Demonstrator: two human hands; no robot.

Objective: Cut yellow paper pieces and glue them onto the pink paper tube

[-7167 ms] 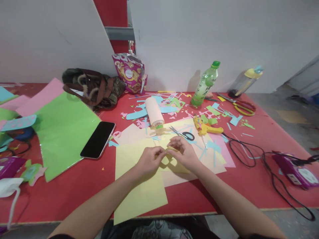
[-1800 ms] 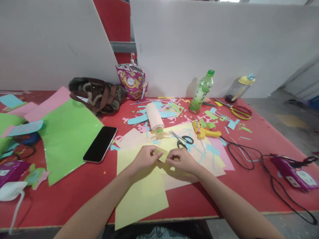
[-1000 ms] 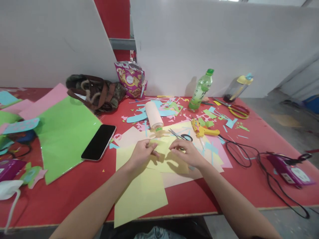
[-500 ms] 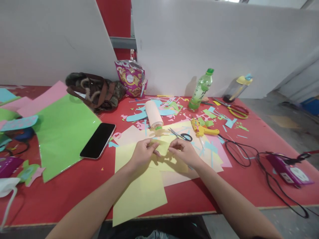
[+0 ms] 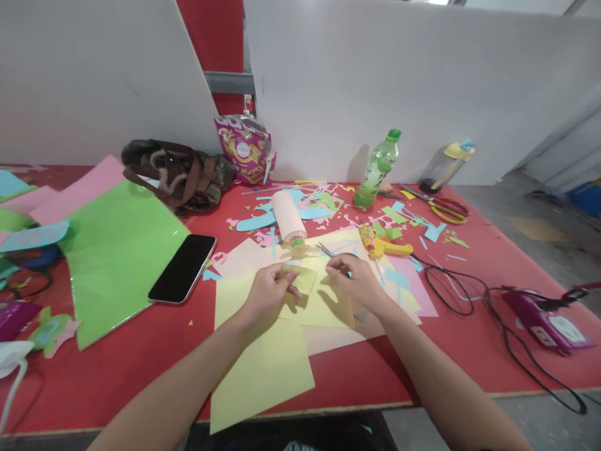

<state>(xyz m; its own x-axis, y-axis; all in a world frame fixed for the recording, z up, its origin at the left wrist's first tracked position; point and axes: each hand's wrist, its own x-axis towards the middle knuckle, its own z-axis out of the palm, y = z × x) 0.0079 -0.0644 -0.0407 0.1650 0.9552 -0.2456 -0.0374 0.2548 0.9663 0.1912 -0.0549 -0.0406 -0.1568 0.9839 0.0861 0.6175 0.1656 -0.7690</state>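
Observation:
Pinched in my left hand (image 5: pixel 272 289) is a small piece of yellow paper (image 5: pixel 303 280), held just above larger yellow sheets (image 5: pixel 260 369). My right hand (image 5: pixel 355 283) hovers to its right, apart from the piece, with the fingers curled; I cannot make out anything in them. Under and behind that hand lie small scissors (image 5: pixel 328 250), blades to the left, handles partly hidden by the fingers. Beyond my hands a pale pink paper-wrapped bottle (image 5: pixel 288 216) lies on its side, its green end toward me.
A yellow glue gun (image 5: pixel 382 244) with a black cord lies at the right, near a purple box (image 5: pixel 547 322). Behind are a green drink bottle (image 5: pixel 377 170), red-and-yellow-handled scissors (image 5: pixel 448 210) and paper scraps. A phone (image 5: pixel 183 269) rests partly on a green sheet (image 5: pixel 119 263).
My right hand has let go of the small yellow paper piece and moved right, over the scissors' handles. My left hand still holds the piece, which now lies flatter.

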